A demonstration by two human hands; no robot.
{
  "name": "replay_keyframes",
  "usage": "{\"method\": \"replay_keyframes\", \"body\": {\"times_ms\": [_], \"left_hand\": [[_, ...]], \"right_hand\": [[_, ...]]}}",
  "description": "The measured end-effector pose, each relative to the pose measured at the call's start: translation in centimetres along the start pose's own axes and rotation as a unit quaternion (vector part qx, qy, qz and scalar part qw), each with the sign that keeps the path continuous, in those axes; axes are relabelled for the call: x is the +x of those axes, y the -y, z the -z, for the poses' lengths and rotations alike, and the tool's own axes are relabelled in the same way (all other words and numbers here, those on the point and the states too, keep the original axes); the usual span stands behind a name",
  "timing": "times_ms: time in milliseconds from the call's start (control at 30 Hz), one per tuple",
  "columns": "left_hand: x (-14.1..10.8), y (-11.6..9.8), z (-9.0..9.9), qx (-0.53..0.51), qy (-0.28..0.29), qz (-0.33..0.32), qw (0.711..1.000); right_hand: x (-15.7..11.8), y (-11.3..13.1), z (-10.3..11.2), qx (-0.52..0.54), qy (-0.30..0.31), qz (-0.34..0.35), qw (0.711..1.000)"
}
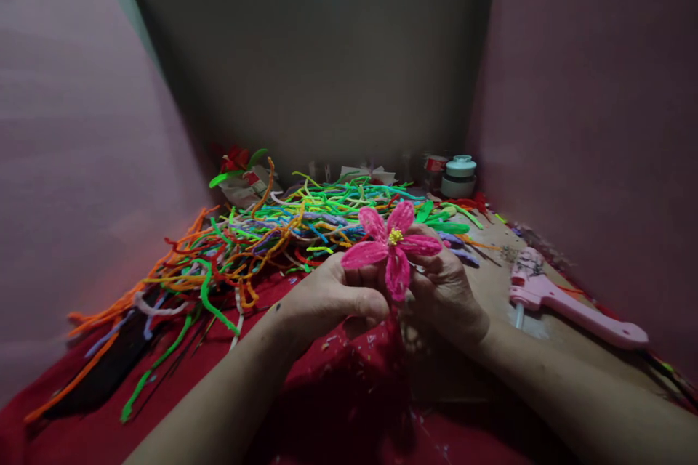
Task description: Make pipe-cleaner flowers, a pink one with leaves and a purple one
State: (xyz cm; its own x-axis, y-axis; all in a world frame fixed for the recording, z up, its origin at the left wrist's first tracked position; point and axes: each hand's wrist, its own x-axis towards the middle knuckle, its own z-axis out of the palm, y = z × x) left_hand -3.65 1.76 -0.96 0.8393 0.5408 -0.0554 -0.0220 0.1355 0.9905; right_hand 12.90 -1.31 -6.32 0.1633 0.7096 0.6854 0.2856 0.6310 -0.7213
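Note:
A pink pipe-cleaner flower (398, 277) with several petals and a yellow beaded-looking centre faces me in the middle of the view. My left hand (341, 298) is closed on it from the left, its thumb lying just below the left petal. From the right, my right hand (450, 290) grips the flower too, with its fingers partly hidden behind the petals. Whatever is below or behind the bloom, such as a stem, is covered by my fingers. Behind the hands spreads a tangled heap of coloured pipe cleaners (283, 221).
A pink glue gun (578, 312) lies on a tan board (494, 356) at the right. Green leaf shapes (444, 225) sit beyond my right hand. A pale-lidded jar (459, 176) stands at the back. Red cloth (327, 392) covers the front; pinkish walls (589, 102) rise on both sides.

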Motion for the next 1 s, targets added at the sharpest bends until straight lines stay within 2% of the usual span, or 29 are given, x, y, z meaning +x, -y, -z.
{"method": "replay_keyframes", "body": {"times_ms": [167, 300, 467, 633, 733, 900, 1000], "left_hand": [[0.3, 0.5, -1.8, 0.035, -0.046, -0.033, 0.998], [0.3, 0.6, -2.2, 0.085, -0.063, -0.071, 0.992], [-0.2, -0.4, -0.9, 0.083, 0.007, -0.014, 0.996], [-0.4, -0.9, 0.9, 0.036, -0.091, -0.079, 0.992], [-0.2, -0.9, 1.2, 0.012, -0.105, -0.087, 0.991], [0.1, -0.2, 1.4, 0.059, -0.130, -0.095, 0.985], [0.2, 0.2, 1.7, 0.051, -0.129, -0.106, 0.985]], "right_hand": [[0.3, 0.7, 0.1, -0.030, -0.013, 0.021, 0.999], [0.2, 0.6, 0.1, -0.016, -0.011, 0.006, 1.000], [-0.2, -0.1, 0.0, 0.021, -0.006, -0.034, 0.999], [-0.3, -0.4, -0.2, 0.062, -0.007, -0.054, 0.997], [-0.1, 0.2, -0.4, 0.097, -0.011, -0.077, 0.992], [0.1, 1.3, -0.6, 0.157, -0.020, -0.120, 0.980], [0.3, 1.7, -0.7, 0.169, -0.014, -0.131, 0.977]]}}
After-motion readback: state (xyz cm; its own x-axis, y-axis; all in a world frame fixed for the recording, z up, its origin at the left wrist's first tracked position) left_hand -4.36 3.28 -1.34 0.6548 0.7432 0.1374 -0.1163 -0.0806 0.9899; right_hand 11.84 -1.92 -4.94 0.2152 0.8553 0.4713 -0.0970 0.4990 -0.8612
